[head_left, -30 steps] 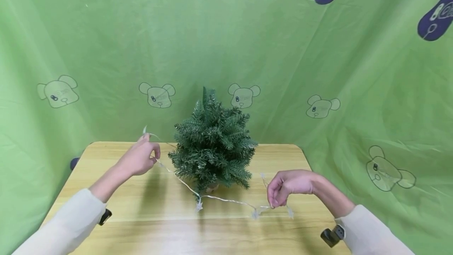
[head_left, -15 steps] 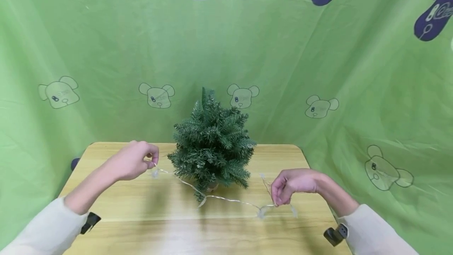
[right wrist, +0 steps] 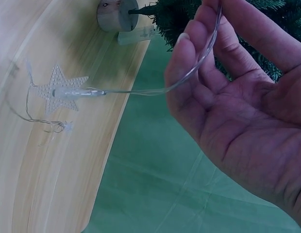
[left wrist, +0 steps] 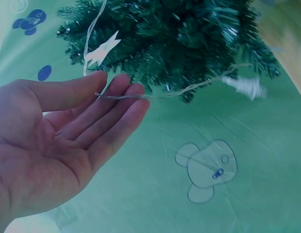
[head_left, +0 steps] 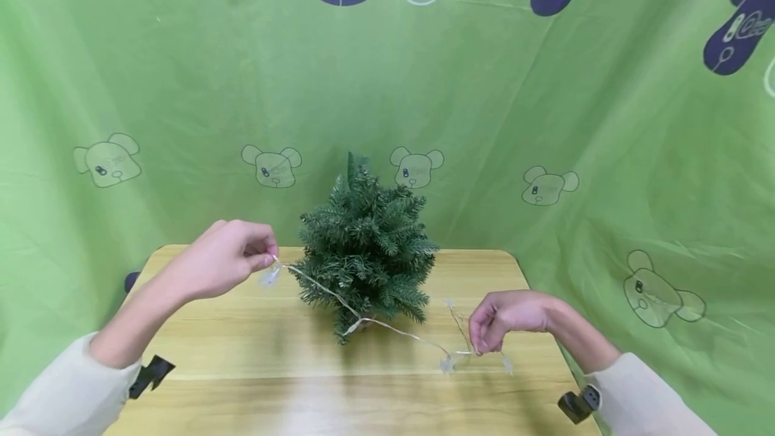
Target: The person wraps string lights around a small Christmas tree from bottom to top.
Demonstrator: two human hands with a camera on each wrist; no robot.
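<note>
A small artificial Christmas tree stands on the table; its round wooden base shows in the right wrist view. A star string light with clear stars spans the front of the tree from hand to hand. To the left of the tree, my left hand pinches the wire between thumb and fingertips, a star close by the thumb. My right hand, lower and to the right, pinches another stretch of wire. One star dangles from that hand, and more wire trails over the tabletop.
The light wood table has rounded far corners. Green cloth printed with bear heads and purple shapes hangs behind and at both sides. A dark camera sits on the left wrist and another on the right.
My left hand has shifted its hold along the wire, dipped, then risen again. The string in front of the tree now slants up more to the left. My right hand has barely moved, slightly rightward.
</note>
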